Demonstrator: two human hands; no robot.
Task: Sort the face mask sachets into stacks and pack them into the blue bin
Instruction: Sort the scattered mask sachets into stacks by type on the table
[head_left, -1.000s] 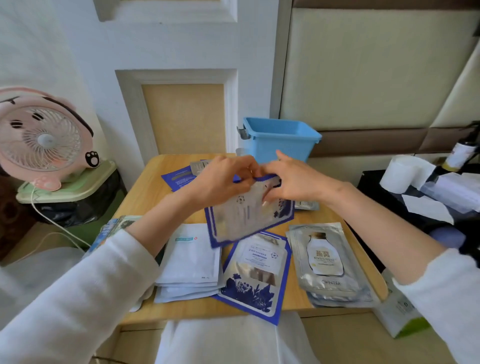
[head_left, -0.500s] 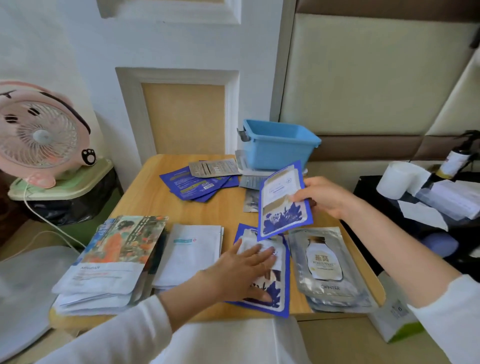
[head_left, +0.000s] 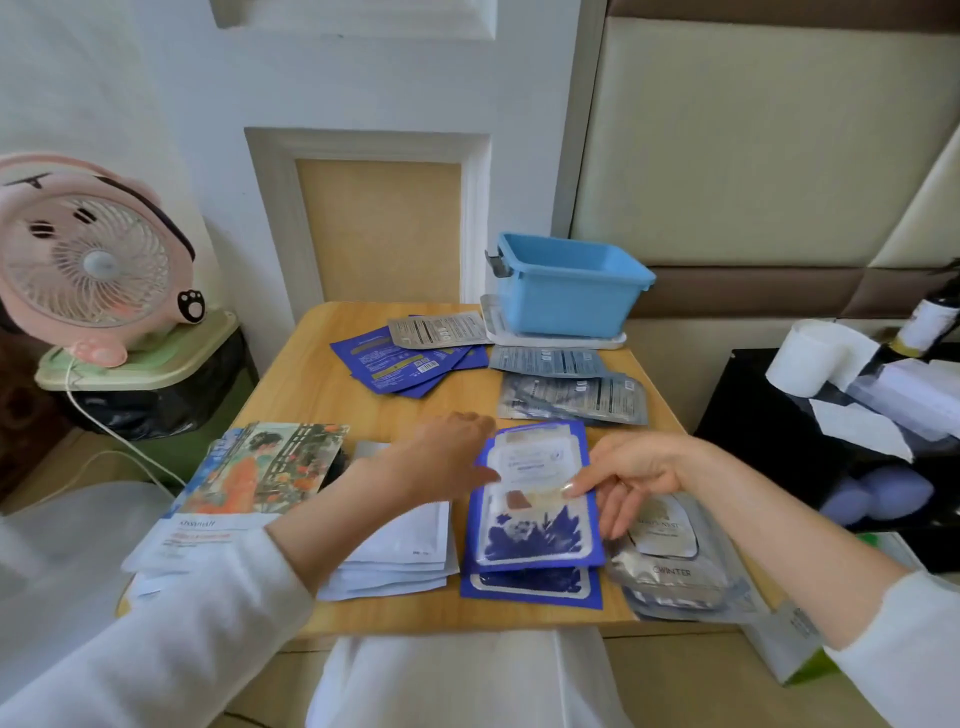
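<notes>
The blue bin (head_left: 566, 291) stands at the table's back right on a white lid. A blue-bordered sachet lies on top of its matching stack (head_left: 535, 525) at the front centre. My left hand (head_left: 447, 457) touches that stack's upper left edge with loose fingers. My right hand (head_left: 634, 478) has its fingers spread, and one fingertip rests on the top sachet's right edge. Beside this stack are a white sachet stack (head_left: 400, 556), a painted-picture sachet stack (head_left: 260, 473) and a silver sachet stack (head_left: 670, 566). Loose dark blue sachets (head_left: 405, 364) and grey sachets (head_left: 571, 395) lie near the bin.
The wooden table (head_left: 322, 384) is small, and its front edge is close to my lap. A pink fan (head_left: 88, 260) sits on a green-lidded bin at the left. A black shelf with a tissue roll (head_left: 810, 358) and a bottle stands at the right.
My right hand has brought the blue-bordered sachet down from mid-air onto the matching stack. My left hand has slid from on top of that stack to its upper left edge.
</notes>
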